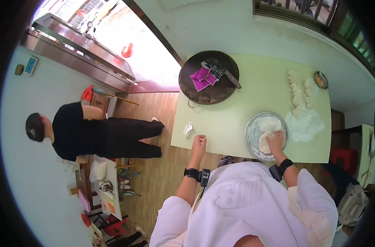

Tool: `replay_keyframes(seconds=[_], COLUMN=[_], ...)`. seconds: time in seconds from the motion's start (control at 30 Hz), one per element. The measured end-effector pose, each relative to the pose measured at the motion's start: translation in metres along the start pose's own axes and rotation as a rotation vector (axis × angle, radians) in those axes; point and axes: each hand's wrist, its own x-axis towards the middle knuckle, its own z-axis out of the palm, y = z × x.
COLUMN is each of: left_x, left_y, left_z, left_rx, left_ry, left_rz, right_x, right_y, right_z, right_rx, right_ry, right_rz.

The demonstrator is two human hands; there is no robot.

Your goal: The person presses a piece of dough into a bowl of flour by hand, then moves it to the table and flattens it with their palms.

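Observation:
My right hand (276,143) is in a round metal tray (248,142), its fingers curled on a lump of pale dough (264,143). White flour (269,123) lies in the tray beside the dough. My left hand (199,142) is at the table's front edge with its fingers curled together; whether anything is in them is hidden. A crumpled white tissue (188,129) lies just left of that hand. Both wrists wear black bands.
On the pale green table (224,123), a dark round board (191,68) carries a cleaver (220,70) and a purple cloth (202,79). Dough pieces (296,94), spilled flour (306,125) and a small bowl (320,79) are at right. A person (92,131) stands at left near a doorway.

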Motion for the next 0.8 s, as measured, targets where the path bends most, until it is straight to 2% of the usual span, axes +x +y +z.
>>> replay_keyframes(seconds=[0.03, 0.07, 0.13, 0.2, 0.33, 0.37, 0.43, 0.57, 0.63, 0.7, 0.77, 0.8], left_x=[-0.002, -0.005, -0.012, -0.015, -0.015, -0.015, -0.019, -0.026, -0.026, -0.025, -0.025, -0.026], left_y=[0.003, 0.006, 0.021, 0.038, 0.053, 0.054, 0.062, 0.070, 0.063, 0.055, 0.056, 0.063], left_z=[0.002, 0.005, 0.008, 0.014, 0.033, 0.035, 0.039, 0.044, 0.048, 0.053, 0.052, 0.050], left_rx=[0.002, -0.037, -0.073, -0.087, -0.125, -0.120, -0.095, -0.076, -0.112, -0.106, -0.105, -0.094], left_ry=[0.006, -0.023, -0.044, -0.176, -0.258, -0.259, -0.313, -0.374, -0.348, -0.374, -0.359, -0.375], left_rz=[0.004, -0.007, -0.023, -0.013, 0.030, 0.031, 0.092, 0.060, 0.067, 0.110, 0.098, 0.032], right_x=[0.001, 0.002, 0.004, 0.009, 0.013, 0.012, 0.007, 0.004, 0.003, 0.004, 0.003, 0.000], right_y=[-0.003, -0.006, -0.012, -0.008, -0.013, -0.016, -0.028, -0.021, -0.019, -0.005, 0.010, 0.010], right_z=[-0.011, -0.018, -0.026, -0.025, -0.026, -0.027, -0.033, -0.036, -0.043, -0.037, -0.034, -0.037], right_rx=[0.061, 0.066, -0.104, -0.037, 0.189, 0.193, 0.379, 0.350, -0.014, -0.076, 0.098, 0.206], right_ry=[-0.126, -0.125, 0.002, -0.075, -0.229, -0.228, -0.145, -0.182, -0.221, -0.201, -0.111, -0.092], right_rz=[-0.037, -0.043, -0.232, -0.210, -0.208, -0.206, -0.334, -0.239, -0.199, -0.123, -0.310, -0.302])
